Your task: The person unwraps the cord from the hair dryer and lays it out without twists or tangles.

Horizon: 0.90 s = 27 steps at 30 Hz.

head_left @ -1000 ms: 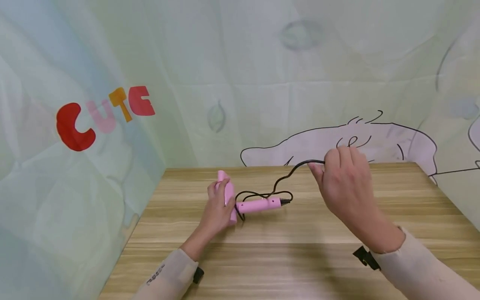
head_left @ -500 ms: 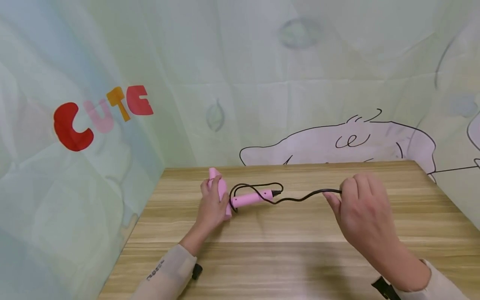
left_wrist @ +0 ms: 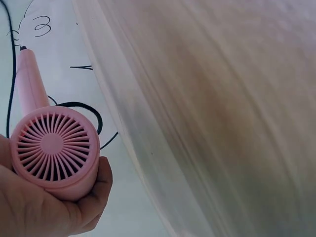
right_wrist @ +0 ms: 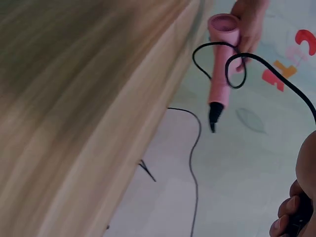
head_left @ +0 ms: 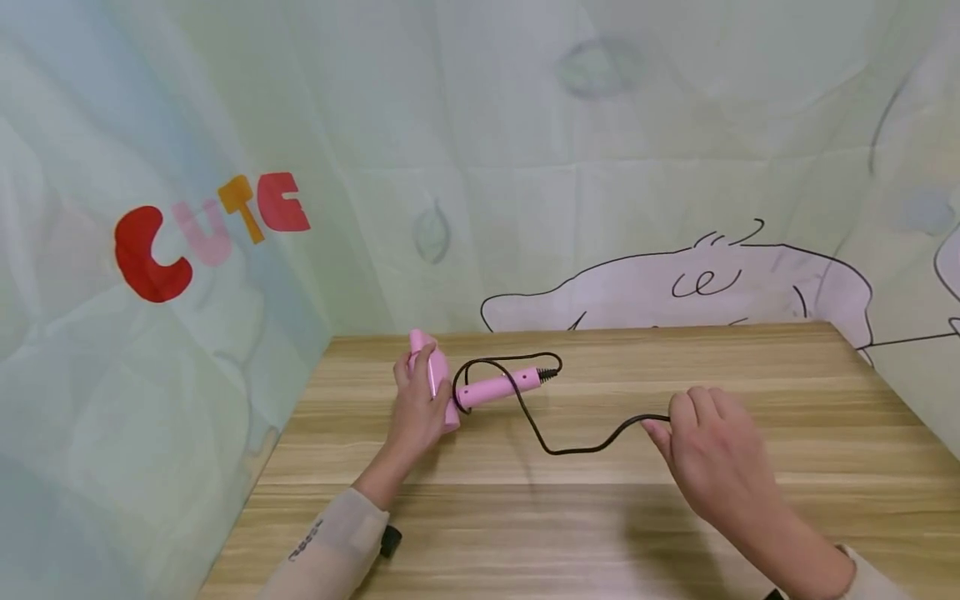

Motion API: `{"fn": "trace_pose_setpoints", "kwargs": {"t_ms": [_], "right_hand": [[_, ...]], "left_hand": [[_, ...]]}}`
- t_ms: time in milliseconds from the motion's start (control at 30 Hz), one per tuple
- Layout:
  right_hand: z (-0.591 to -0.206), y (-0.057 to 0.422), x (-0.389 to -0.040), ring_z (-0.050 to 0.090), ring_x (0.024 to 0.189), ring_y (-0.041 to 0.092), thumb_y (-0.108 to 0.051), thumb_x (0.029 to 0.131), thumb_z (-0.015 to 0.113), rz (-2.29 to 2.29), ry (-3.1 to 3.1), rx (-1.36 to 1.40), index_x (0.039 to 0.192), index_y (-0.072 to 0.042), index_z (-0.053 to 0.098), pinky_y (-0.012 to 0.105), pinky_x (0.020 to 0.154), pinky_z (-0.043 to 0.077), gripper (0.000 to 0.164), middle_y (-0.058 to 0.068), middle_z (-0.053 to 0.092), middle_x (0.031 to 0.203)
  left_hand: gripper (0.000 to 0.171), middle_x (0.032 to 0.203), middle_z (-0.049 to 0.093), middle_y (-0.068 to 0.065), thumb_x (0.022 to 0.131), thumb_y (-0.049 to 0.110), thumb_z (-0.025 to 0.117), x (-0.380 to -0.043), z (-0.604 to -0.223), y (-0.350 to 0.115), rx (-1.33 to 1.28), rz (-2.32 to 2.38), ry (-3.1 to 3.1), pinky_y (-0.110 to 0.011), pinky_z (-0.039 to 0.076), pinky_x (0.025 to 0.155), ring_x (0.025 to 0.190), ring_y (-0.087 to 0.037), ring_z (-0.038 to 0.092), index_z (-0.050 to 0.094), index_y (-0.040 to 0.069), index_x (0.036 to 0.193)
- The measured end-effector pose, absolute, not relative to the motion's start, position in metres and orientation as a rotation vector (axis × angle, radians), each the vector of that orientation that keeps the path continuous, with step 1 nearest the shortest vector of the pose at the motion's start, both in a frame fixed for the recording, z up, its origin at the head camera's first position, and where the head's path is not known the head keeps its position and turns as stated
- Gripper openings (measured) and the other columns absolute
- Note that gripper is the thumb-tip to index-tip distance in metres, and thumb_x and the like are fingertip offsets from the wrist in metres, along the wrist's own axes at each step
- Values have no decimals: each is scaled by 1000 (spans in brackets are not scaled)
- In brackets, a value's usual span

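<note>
My left hand (head_left: 418, 408) grips the barrel of a pink hair dryer (left_wrist: 54, 148), fingers curled round it; its slotted round air inlet shows in the left wrist view. The dryer's handle (head_left: 498, 386) points right. A black cord (head_left: 577, 451) leaves the handle's end, loops round the handle near the barrel, then sags across to my right hand (head_left: 720, 454). That hand holds the cord in curled fingers. In the right wrist view a black piece (right_wrist: 299, 217) shows within its grip, mostly hidden, so I cannot tell if it is the plug.
The wooden table (head_left: 480, 533) lies under both hands. A patterned cloth (head_left: 450, 167) hangs behind it and along the left side, with coloured letters (head_left: 153, 254) on the left part.
My right hand has come down and toward me, shifting right then slightly back left, with the cord now sagging lower. My left hand and the hair dryer have shifted a little left and away.
</note>
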State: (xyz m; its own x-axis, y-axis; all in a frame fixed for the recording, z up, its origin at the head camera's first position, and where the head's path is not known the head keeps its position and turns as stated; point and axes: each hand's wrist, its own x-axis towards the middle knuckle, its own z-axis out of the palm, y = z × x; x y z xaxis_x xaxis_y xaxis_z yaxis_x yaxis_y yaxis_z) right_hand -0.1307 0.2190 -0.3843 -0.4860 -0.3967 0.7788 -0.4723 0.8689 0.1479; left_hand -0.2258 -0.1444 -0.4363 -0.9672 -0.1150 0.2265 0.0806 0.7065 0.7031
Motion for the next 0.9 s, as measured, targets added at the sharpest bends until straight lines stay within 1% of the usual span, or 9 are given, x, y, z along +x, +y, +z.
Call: {"fn": "trace_pose_setpoints", "kwargs": {"t_ms": [133,233,333,433,600,900], "right_hand": [[-396,225,-136,22,58,20,-46,110,27,66,-2175,627,70,-5,34,28,57,20,58,4,25,65],[-403,230,-142,19,57,18,-45,110,26,32,-2178,636,69,-6,32,26,55,18,57,1,22,65],[-408,236,-152,16,56,15,-45,111,23,-13,-2180,638,68,-7,30,25,53,15,57,0,19,65],[-413,242,-161,15,55,15,-43,111,25,-51,-2183,636,67,-8,28,25,52,14,56,0,17,64],[-420,249,-176,15,53,15,-43,111,23,-61,-2196,610,65,-9,27,26,50,13,57,0,17,62],[-427,258,-198,22,51,20,-49,110,16,-29,-2288,518,65,-10,26,29,45,19,60,1,16,63]], "left_hand": [[60,159,17,-19,103,23,52,-225,-435,-147,26,-1150,-2648,-51,58,78,108,-44,59,29,27,158],[59,159,17,-19,103,22,52,-224,-434,-148,16,-1192,-2627,-52,58,83,113,-44,57,30,27,158],[59,158,17,-19,103,22,52,-224,-432,-149,-7,-1226,-2620,-52,58,84,115,-44,56,29,28,157],[58,158,18,-19,104,23,52,-222,-430,-150,-37,-1242,-2618,-53,58,84,114,-43,57,30,29,157],[58,158,20,-18,104,23,53,-217,-426,-150,-85,-1240,-2619,-53,56,85,111,-43,57,30,31,157],[59,161,18,-14,103,22,54,-208,-419,-151,-164,-1246,-2621,-43,59,73,108,-41,59,31,32,157]]}}
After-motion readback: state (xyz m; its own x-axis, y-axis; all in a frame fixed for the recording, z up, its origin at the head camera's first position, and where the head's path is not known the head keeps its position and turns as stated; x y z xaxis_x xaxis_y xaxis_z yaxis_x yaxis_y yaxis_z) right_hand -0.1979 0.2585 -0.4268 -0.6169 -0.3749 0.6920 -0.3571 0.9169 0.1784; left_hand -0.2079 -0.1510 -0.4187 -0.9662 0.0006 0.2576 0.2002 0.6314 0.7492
